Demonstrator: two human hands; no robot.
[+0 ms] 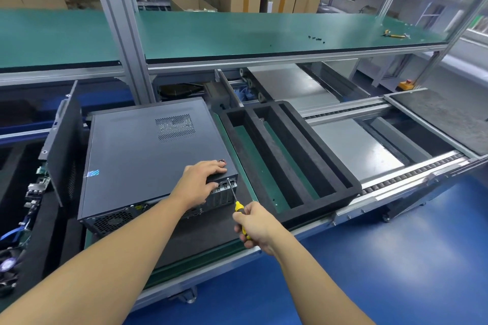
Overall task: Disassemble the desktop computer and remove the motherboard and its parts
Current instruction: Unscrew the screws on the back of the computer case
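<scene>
Head view: the computer case (148, 155) is lying flat on the dark mat of the desk (200, 240). Its vented top panel is facing up and its rear port face is turning toward the camera.

The left grip (203, 182) is pressing down on the case's top at the near-right corner, about 5 o'clock on the panel. Its fingers are lying straight and apart, the thumb is dropping over the rear edge, and it is clamping nothing.

The right grip (254, 224) is sitting just off the case, at 5 o'clock from the left grip. Its fingers are curling tight round the yellow-black handle of the screwdriver (232, 191). The shaft is pointing toward 11 o'clock, and the tip is meeting a screw (227, 179) at the rear face's top-right corner, just beside the left thumb.

A black foam tray (319, 145) is lying just beside the case at 3 o'clock. A loose side panel (63, 145) is leaning at 9 o'clock, with circuit boards (34, 187) at 8 o'clock.

The green shelf (237, 31) at 12 o'clock is carrying small black fasteners (317, 39) and yellow-handled pliers (393, 35) toward 2 o'clock.
</scene>
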